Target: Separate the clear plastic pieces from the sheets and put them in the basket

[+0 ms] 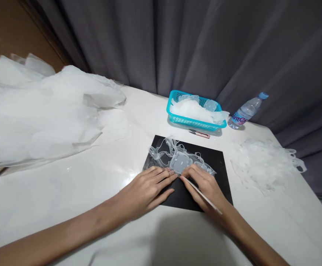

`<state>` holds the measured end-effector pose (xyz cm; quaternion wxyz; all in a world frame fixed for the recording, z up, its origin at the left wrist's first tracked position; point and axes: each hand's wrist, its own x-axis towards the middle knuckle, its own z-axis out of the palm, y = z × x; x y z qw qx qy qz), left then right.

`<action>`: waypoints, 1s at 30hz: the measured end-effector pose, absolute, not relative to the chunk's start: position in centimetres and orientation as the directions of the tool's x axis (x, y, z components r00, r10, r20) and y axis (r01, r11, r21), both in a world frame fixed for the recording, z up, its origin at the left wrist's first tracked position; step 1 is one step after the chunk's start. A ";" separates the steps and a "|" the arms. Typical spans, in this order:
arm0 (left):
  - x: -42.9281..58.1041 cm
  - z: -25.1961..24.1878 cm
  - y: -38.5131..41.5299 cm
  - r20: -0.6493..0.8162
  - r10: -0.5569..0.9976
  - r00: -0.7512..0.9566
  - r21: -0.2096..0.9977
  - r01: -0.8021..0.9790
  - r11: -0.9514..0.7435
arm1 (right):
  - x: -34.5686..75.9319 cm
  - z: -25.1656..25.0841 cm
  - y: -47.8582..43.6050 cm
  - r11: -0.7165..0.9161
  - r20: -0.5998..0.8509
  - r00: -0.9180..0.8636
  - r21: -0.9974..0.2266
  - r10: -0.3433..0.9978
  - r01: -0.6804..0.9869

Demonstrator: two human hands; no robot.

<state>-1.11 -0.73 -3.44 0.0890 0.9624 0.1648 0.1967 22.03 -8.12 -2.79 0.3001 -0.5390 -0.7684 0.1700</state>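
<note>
On a black mat [174, 198] lies a clear, floppy plastic sheet [180, 162] with rounded cut-out shapes and thin looping strips. My left hand [152, 186] rests flat at the sheet's near edge, fingers stretched out and thumb apart. Close beside its fingertips, my right hand [205, 184] is closed around a slim white pen-like tool [202, 195]. That tool slants down toward the sheet's near edge. Its tip is hidden by my fingers, so its exact kind cannot be made out.
Behind the mat stands a blue basket [196, 123] holding translucent pieces. Small pink-handled snips [199, 134] lie before it. A water bottle [246, 111] stands right of the basket. Clear plastic scraps [263, 164] are heaped at right; a large pile of translucent sheets [44, 114] fills the left.
</note>
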 end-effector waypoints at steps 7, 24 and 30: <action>-1.2 -3.3 -0.6 0.327 0.360 0.874 0.256 0.284 -0.924 | 21.9 -3.5 -7.9 0.411 0.367 -0.235 -0.536 0.900 0.737; -1.0 -3.1 -0.2 0.284 0.403 0.870 0.364 0.291 -0.885 | 24.5 -3.6 -4.2 0.343 0.520 -0.065 -0.459 0.851 0.820; -0.7 -2.1 0.2 0.224 0.440 0.870 0.462 0.303 -0.833 | 31.4 -0.8 -1.4 0.080 0.553 0.414 -0.662 0.723 0.745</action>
